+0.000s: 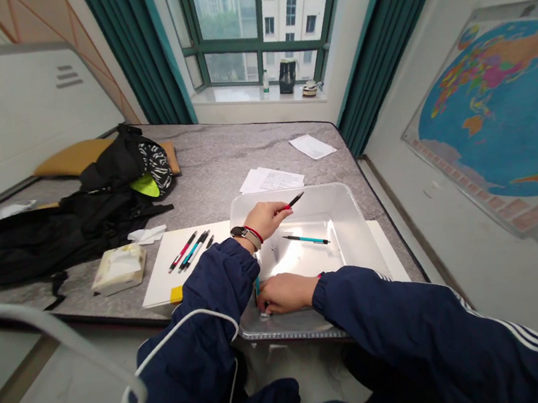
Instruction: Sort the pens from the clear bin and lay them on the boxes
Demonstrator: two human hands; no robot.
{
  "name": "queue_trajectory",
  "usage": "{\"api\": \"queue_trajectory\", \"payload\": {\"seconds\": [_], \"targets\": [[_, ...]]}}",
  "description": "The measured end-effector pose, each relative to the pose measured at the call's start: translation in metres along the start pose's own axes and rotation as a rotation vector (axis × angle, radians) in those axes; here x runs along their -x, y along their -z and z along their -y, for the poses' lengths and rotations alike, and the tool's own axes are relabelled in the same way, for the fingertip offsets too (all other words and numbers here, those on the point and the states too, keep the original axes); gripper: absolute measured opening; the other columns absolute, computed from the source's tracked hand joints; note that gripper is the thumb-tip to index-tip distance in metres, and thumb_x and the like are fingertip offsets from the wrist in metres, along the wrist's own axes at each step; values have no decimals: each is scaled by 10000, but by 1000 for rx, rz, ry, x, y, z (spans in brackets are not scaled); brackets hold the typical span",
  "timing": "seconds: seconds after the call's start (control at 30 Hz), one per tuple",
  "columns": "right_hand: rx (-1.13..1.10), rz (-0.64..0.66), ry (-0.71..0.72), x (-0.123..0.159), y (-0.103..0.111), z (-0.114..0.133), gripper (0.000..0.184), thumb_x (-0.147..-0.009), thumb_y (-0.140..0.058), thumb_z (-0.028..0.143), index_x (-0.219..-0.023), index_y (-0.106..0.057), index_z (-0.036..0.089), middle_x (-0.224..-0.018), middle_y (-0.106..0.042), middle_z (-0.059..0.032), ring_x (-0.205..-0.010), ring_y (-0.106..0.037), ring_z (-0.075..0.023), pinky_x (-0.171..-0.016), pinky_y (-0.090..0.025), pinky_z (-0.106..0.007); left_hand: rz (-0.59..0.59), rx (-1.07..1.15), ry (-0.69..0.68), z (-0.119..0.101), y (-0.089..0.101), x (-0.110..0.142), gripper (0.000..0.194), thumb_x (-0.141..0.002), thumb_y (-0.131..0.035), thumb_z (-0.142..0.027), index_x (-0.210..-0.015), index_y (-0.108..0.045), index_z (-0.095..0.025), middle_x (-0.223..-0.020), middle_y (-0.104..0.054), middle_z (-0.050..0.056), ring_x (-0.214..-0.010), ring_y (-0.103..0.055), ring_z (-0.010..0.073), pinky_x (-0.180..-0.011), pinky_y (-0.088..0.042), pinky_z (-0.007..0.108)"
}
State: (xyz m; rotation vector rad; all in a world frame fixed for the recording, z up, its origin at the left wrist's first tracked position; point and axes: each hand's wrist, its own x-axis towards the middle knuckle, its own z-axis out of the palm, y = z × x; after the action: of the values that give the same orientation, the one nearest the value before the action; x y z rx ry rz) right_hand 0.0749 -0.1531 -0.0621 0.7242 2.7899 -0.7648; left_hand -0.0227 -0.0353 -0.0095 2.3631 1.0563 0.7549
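Note:
My left hand (264,220) is over the left side of a clear plastic tray (359,228), pinching a red-and-black pen (295,200) with its tip pointing right and away from me. Down in the tray's near left corner, my right hand (287,292) has its fingers closed around a teal pen (257,285), of which only a short piece shows. A small white bit beneath those fingertips is too small to name. Between the two hands and to their right, another teal pen (308,239) lies on the tray floor.
A white board (160,282) under the tray bears several pens (190,251) and a yellow block (176,294). Left of it are a tissue pack (120,269) and a black backpack (51,234). Papers (270,179) lie behind the tray. A white cable (185,318) crosses my left sleeve.

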Motion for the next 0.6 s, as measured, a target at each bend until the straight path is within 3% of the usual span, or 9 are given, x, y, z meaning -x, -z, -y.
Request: {"api": "queue_trajectory", "payload": {"seconds": [0.4,0.6], "targets": [[65,18,-113,2,5,3,265,-809,-620,334,-1036,-683,215,-914,-726,-71,-801,-670,-225,-637,-431,-275,6,-36,19,4,-1,-2,340,-918,-509,-443,-945,-748,-202,-789,-721,41,-733,-635,177,-681,-417,269],[107,-33,-192,0,0,7,245,-853,-589,342,-1021,-689,195,-888,-725,-92,-825,-678,-229,-689,-454,-284,0,-9,23,4,-2,-2,319,-914,-523,-422,-931,-743,-193,-790,-727,40,-739,-642,173,-704,-431,264]]}}
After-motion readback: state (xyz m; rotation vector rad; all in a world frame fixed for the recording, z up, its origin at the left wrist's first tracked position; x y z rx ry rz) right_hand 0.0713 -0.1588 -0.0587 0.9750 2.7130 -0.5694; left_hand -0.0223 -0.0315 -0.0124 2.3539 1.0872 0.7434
